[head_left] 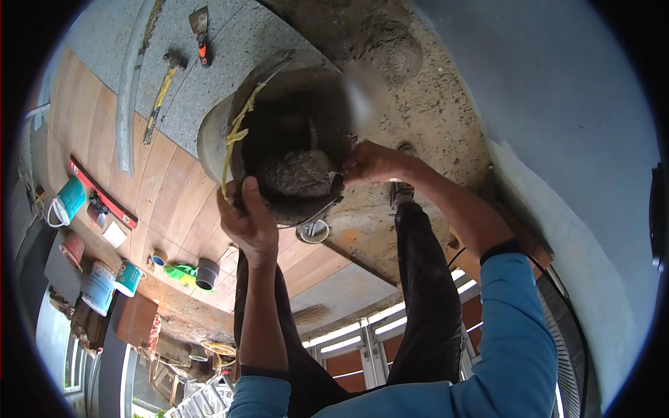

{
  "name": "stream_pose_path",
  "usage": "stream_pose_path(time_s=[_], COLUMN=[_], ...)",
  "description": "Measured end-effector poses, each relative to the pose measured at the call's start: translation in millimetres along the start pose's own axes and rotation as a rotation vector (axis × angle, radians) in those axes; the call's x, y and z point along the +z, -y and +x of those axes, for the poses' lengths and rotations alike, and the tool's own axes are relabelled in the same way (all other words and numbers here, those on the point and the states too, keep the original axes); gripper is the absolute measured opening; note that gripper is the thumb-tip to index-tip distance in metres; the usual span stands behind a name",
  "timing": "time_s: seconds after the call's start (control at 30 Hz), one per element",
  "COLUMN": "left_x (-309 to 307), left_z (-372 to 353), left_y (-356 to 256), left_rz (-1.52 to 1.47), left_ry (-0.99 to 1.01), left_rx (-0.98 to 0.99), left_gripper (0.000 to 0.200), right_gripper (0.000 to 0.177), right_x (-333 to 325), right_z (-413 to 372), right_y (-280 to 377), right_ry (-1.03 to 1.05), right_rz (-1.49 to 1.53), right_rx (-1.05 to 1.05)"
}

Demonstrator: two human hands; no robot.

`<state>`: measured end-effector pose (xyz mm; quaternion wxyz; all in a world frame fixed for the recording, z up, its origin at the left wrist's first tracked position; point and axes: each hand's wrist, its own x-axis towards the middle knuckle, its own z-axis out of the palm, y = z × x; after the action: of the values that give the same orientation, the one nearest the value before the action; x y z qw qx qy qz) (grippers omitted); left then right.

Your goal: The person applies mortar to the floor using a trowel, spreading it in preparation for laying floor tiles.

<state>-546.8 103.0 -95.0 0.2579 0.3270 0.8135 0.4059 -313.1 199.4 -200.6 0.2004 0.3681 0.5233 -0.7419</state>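
A dark, tilted bucket [240, 132] fills the middle of the head view, its mouth facing me. Torn yellow tape hangs along its left rim. My left hand [252, 226] grips the near-left rim, thumb over the edge and fingers on the outside. At the right rim, my right hand [380, 164] is closed around the handle of what looks like a trowel, whose blade goes into the bucket. Wet grey mortar [296, 174] lies in the bucket and covers most of the blade. The handle is largely hidden by my fingers.
A scraper [202, 38] and a yellow-handled hammer [164, 90] lie on grey tiles to the left. A red level [103, 191], several tubs and a green bag [181, 275] sit on wood-look tiles. At right stands a grey wall [550, 104], with sandy rough floor [432, 118] beside it.
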Motion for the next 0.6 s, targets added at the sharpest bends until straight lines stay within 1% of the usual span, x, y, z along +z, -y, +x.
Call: stream_pose_path(time_s=[0.03, 0.07, 0.1, 0.17, 0.27, 0.37, 0.47, 0.57, 0.6], left_x=[-1.9, -3.7, -5.0, -7.0, -9.4, -12.4, -14.2, -15.3, -15.9], left_z=[1.3, 3.1, 3.6, 7.4, 11.8, 15.6, 18.2, 19.9, 20.2], left_y=[-0.3, 0.0, 1.6, 0.9, -2.4, -4.2, -2.9, -1.4, -3.0], left_rz=[0.007, 0.013, -0.056, -0.053, -0.014, -0.004, 0.001, 0.003, -0.006], left_ry=[-0.001, -0.003, -0.003, -0.017, -0.027, -0.031, -0.034, -0.04, -0.035], left_rx=[-0.016, -0.03, -0.078, -0.076, -0.065, -0.079, -0.088, -0.079, -0.095], left_gripper=[0.023, 0.023, 0.023, 0.024, 0.025, 0.026, 0.027, 0.028, 0.028], right_gripper=[0.017, 0.017, 0.017, 0.019, 0.021, 0.019, 0.022, 0.021, 0.02], right_x=[-5.8, -10.9, -16.8, -31.5, -54.4, -79.1, -110.0, -122.6, -129.4], right_z=[-13.2, -24.6, -36.8, -62.0, -93.0, -97.0, -68.9, -25.6, -4.6], right_y=[2.7, 0.0, -3.9, -7.1, -9.9, -16.2, -53.5, -41.6, -40.9], right_ry=[-0.002, -0.051, -0.1, -0.209, -0.449, -0.738, -1.02, -1.312, -1.348], right_rz=[0.013, 0.023, 0.032, 0.034, 0.118, 0.075, -0.116, -0.454, -0.539], right_rx=[-0.008, 0.001, 0.01, 0.008, 0.061, 0.12, 0.05, 0.13, 0.205])
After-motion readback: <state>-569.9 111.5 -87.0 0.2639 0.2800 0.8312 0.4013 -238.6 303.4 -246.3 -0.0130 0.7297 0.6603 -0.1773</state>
